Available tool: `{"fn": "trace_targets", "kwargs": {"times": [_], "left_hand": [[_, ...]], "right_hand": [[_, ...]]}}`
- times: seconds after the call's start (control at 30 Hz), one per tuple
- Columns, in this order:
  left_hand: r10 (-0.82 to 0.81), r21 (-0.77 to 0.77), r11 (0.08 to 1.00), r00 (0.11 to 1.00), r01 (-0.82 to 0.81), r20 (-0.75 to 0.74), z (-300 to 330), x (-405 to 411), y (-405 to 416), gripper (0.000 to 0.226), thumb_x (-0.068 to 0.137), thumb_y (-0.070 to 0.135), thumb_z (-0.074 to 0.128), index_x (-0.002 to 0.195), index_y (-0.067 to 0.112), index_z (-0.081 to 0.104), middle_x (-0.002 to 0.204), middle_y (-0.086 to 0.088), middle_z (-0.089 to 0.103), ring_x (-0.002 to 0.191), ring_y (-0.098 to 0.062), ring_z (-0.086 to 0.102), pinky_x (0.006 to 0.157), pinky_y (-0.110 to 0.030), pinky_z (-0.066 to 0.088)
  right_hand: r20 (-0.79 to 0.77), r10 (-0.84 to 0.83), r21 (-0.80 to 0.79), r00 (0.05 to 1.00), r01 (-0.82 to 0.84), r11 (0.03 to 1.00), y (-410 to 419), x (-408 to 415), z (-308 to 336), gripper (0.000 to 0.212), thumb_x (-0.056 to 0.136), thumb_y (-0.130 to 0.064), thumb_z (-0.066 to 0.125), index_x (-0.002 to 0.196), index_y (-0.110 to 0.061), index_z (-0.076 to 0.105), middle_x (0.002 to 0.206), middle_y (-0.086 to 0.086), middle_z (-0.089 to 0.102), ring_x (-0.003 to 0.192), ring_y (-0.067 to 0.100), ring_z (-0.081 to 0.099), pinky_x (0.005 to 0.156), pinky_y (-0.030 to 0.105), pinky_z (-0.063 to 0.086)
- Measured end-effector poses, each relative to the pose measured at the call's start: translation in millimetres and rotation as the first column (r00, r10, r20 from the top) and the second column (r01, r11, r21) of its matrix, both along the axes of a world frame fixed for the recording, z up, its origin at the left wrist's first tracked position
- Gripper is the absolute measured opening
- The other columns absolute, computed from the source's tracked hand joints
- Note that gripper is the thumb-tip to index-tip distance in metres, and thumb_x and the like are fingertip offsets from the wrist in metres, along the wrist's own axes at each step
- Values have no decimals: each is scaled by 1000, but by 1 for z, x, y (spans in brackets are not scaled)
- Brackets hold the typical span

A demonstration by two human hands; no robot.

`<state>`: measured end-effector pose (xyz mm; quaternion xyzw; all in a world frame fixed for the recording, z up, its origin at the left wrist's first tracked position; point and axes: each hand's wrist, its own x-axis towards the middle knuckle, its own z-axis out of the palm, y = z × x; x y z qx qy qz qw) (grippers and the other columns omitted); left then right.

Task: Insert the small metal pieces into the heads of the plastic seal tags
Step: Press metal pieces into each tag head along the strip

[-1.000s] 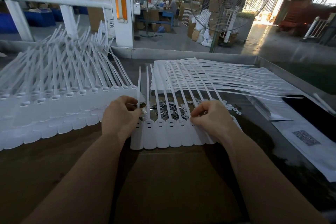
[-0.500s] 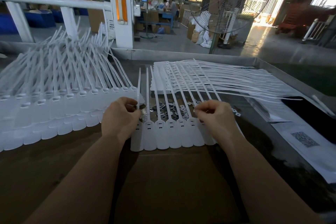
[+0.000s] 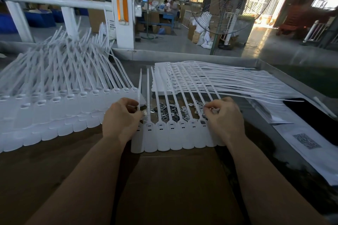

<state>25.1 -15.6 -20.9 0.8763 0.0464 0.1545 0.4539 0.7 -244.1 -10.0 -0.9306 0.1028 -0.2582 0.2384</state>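
Note:
A joined strip of white plastic seal tags [image 3: 175, 133] lies across the cardboard, straps pointing away from me. Each head has a slot. Under the straps is a loose heap of small metal pieces [image 3: 170, 110]. My left hand [image 3: 120, 118] is at the leftmost tag's head, its curled fingertips pinching a small shiny metal piece. My right hand [image 3: 224, 118] hovers over the strip's right end, its thumb and fingers pinching another small metal piece above the heads there. The rightmost heads are hidden by that hand.
A big fanned pile of tag strips [image 3: 54, 100] fills the left. A flat stack of tags [image 3: 210, 78] lies at the back right. Printed papers [image 3: 301, 142] and a black sheet [image 3: 311, 115] sit on the right. Brown cardboard [image 3: 173, 179] is near me. A metal rim [image 3: 182, 55] bounds the table.
My right hand has shifted a little to the right along the strip, towards its end. My left hand has stayed at the leftmost tag.

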Motion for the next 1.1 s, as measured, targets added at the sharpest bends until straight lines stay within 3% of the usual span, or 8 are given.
{"fn": "trace_targets", "kwargs": {"times": [0.13,0.37,0.63,0.87,1.1], "left_hand": [[-3,7,1000,1000,3,5,-1,1,0,26,83,18,65,109,19,62,98,1,64,83,-11,54,72,-26,43],[-6,21,1000,1000,6,10,-1,1,-2,26,83,17,65,109,18,62,93,4,61,84,-11,53,72,-26,43],[-11,17,1000,1000,11,7,-1,3,-1,26,83,17,65,108,19,62,89,8,56,84,-11,53,72,-25,43],[-13,10,1000,1000,13,14,0,4,-1,25,83,17,65,108,19,62,89,8,56,84,-11,53,72,-26,42],[-9,-9,1000,1000,9,13,0,3,-1,26,83,17,65,109,19,62,89,7,56,84,-12,53,72,-26,43]], "right_hand": [[-132,10,-116,991,-25,993,2,1,0,25,92,-26,53,113,-31,66,123,3,48,115,19,41,99,33,33],[-264,0,-118,964,-32,993,2,6,8,25,92,-32,54,115,-34,65,127,5,48,118,25,40,101,42,37],[-110,-40,-41,993,36,999,8,8,1,16,88,-21,61,100,-26,71,115,2,62,106,20,53,92,44,46],[58,-9,72,998,5,997,7,5,0,8,86,-14,64,92,-16,68,98,0,62,97,19,53,90,44,43],[127,33,112,991,-48,993,6,2,1,6,88,-13,59,90,-14,65,86,-7,55,94,18,54,87,41,45]]}}
